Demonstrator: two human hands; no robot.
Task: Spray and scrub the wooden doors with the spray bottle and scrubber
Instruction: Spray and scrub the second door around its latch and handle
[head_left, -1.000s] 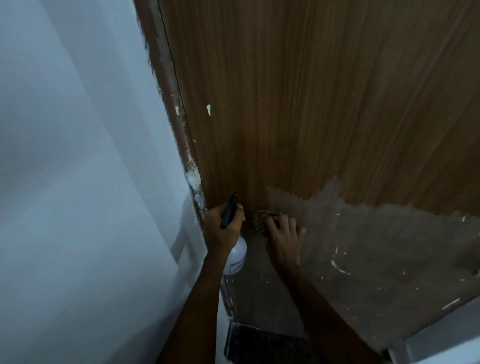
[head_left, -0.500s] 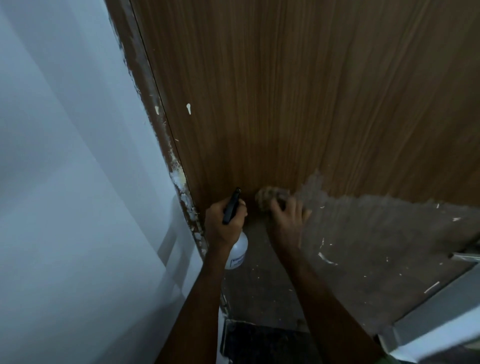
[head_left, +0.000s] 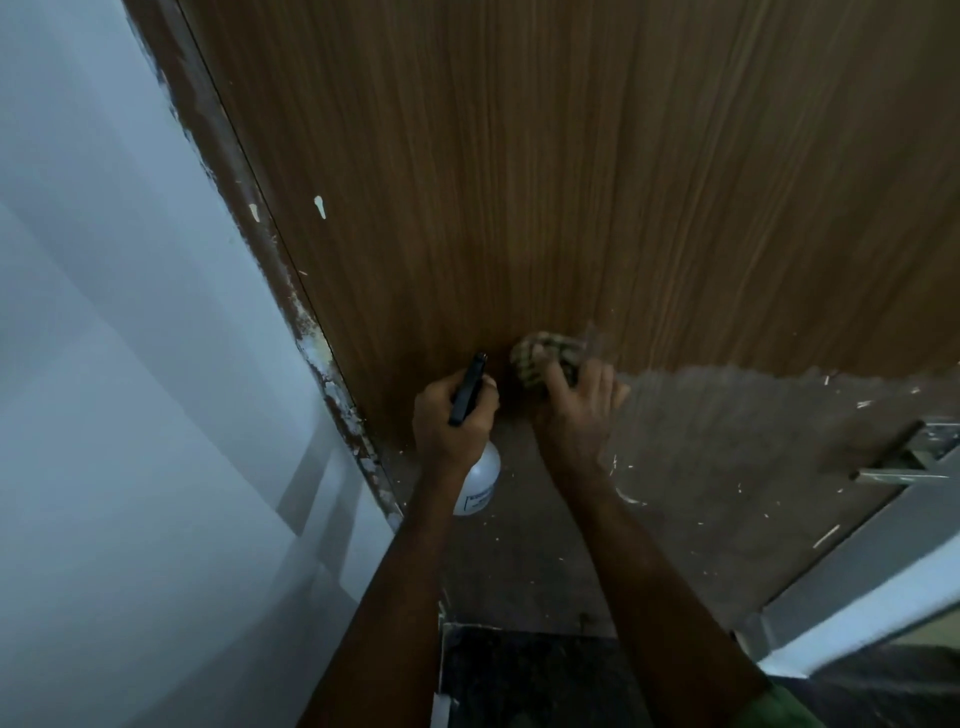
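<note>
The right hand (head_left: 574, 410), gripping the yellowish mesh scrubber (head_left: 543, 358), has pushed it up toward 12 o'clock on the brown wood-grain door (head_left: 571, 182), onto the dull film's upper edge. The left hand (head_left: 449, 421) still clasps the white plastic spray bottle (head_left: 480, 480) at 9 o'clock beside it; scrubbing looks underway, with much film left.

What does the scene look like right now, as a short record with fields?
left hand: grips the spray bottle, black nozzle pointing up toward the door
right hand: presses the scrubber against the door
door: brown wood grain above; dull grey-brown patch below, its edge at the scrubber
marks: white flecks on the lower patch, one white drip higher up
frame: brown strip left of the door, with white smears
wall: pale, left of the frame
</note>
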